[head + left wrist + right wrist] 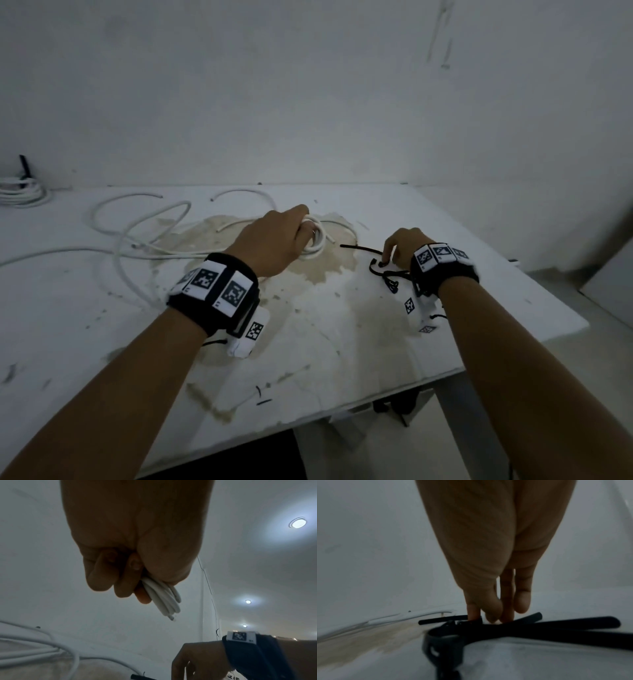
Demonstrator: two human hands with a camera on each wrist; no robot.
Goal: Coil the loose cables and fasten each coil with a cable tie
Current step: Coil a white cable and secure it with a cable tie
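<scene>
The white cable coil (313, 240), smooth round loops, sits bunched inside the left hand (270, 240), its fingers (123, 577) curled tight round it. The right hand (400, 246) reaches down, fingers (506, 599) narrowed on flat black cable ties (539, 628) lying crossed on the stained white surface (308, 325) beneath.

1. The coiled cable (313, 240) is white, as are the loose cables (137, 219) beside it.
2. The cable ties (383, 270) are black.
3. The surface (85, 308) is white with a brownish-tan stain (322, 270) and small dark flecks.
4. The wrist bands (214, 291) are black, carrying white tags printed with black square patterns.
5. The wall (308, 85) is pale grey-white.
</scene>
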